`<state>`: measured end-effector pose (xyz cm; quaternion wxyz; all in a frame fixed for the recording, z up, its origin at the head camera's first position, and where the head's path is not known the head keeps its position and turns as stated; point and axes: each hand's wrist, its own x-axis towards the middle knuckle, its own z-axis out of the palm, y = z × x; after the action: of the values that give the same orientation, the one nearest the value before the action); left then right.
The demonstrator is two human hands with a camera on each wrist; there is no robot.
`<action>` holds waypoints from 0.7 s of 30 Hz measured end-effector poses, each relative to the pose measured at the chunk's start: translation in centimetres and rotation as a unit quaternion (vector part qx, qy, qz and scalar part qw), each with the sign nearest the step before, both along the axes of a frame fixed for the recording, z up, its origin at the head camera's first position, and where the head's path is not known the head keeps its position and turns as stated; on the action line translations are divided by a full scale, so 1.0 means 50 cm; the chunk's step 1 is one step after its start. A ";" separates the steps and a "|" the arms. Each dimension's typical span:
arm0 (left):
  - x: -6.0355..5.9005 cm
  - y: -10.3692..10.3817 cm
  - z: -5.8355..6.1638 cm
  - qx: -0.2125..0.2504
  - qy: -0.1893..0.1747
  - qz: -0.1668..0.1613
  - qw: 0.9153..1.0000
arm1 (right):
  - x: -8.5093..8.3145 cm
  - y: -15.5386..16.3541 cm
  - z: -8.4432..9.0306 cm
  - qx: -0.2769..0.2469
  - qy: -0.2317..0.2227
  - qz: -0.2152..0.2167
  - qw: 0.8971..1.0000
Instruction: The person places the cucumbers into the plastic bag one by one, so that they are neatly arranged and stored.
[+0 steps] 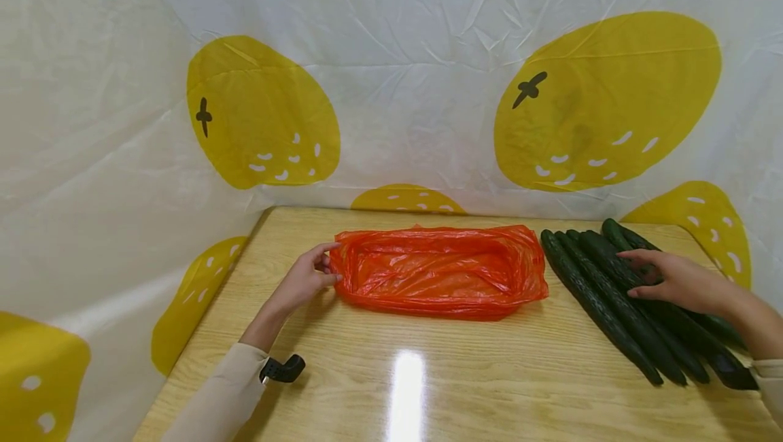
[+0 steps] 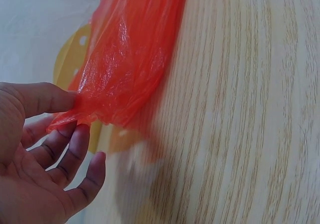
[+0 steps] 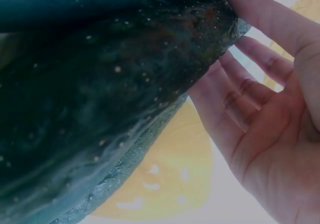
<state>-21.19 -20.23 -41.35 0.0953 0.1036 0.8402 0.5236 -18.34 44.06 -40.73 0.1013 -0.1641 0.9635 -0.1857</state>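
A thin red plastic bag point(image 1: 428, 307), its mouth facing up and spread into a long rectangle, lies in the middle of the table. At its left end my left hand point(image 1: 308, 275) pinches the crinkled rim between thumb and fingers, as the left wrist view shows with the bag edge point(image 2: 117, 73) up close. My right hand point(image 1: 682, 282) is over a pile of long dark green cucumbers point(image 1: 602, 309) right of the bag. In the right wrist view its thumb and loosely extended fingers are right at the side of a bumpy cucumber point(image 3: 115, 78).
The wooden table point(image 1: 342, 374) has its back edge against a white curtain point(image 1: 416, 122) printed with yellow fruit. A black wristband point(image 1: 284, 368) hangs at the left sleeve. The cucumbers lie side by side and partly stacked, close to the bag's right end.
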 end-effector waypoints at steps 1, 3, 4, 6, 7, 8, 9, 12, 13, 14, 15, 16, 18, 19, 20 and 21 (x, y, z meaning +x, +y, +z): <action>0.005 0.003 0.010 -0.001 0.000 -0.002 1.000 | 0.001 -0.001 0.001 0.002 -0.001 0.001 1.000; 0.006 0.004 0.012 -0.001 0.001 -0.002 1.000 | 0.004 -0.003 0.004 0.003 -0.001 0.003 1.000; 0.006 0.004 0.012 -0.001 0.000 -0.002 1.000 | 0.006 -0.003 0.005 0.003 -0.002 0.003 1.000; 0.006 0.004 0.011 -0.001 -0.002 -0.001 1.000 | 0.008 -0.004 0.006 0.002 -0.007 0.004 1.000; 0.006 0.004 0.010 0.000 -0.003 -0.001 1.000 | 0.009 -0.004 0.006 0.001 -0.012 0.005 1.000; 0.005 0.005 0.010 0.000 -0.004 0.000 1.000 | 0.010 -0.003 0.006 0.000 -0.017 0.005 1.000; 0.005 0.005 0.009 0.000 -0.005 0.001 1.000 | 0.011 -0.002 0.006 0.000 -0.021 0.004 1.000; 0.005 0.005 0.009 -0.001 -0.005 0.003 1.000 | 0.010 0.000 0.004 -0.001 -0.033 0.009 0.999; 0.005 0.005 0.010 -0.002 -0.004 0.003 1.000 | 0.010 0.000 0.004 0.001 -0.032 0.008 0.999; 0.006 0.006 0.011 -0.002 -0.003 0.004 1.000 | 0.009 0.000 0.003 0.005 -0.031 0.006 1.000; 0.006 0.006 0.012 -0.002 -0.004 0.004 1.000 | 0.009 0.000 0.003 0.007 -0.029 0.004 1.000; 0.007 0.007 0.013 -0.002 -0.004 0.005 1.000 | 0.008 0.000 0.002 0.007 -0.028 0.005 1.000; 0.009 0.007 0.014 -0.002 -0.004 0.006 1.000 | 0.007 0.000 0.001 0.010 -0.025 0.004 1.000; 0.009 0.008 0.015 -0.002 -0.005 0.006 1.000 | 0.006 0.000 0.001 0.010 -0.027 0.001 1.000; 0.009 0.008 0.015 -0.003 -0.005 0.006 1.000 | 0.005 0.000 0.001 0.012 -0.027 0.002 1.000; 0.009 0.008 0.014 -0.004 -0.005 0.006 1.000 | 0.005 0.000 0.001 0.012 -0.027 -0.001 1.000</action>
<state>-20.73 -19.85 -40.65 0.0971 0.0958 0.8424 0.5212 -18.10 44.04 -40.70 0.1295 -0.1572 0.9626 -0.1785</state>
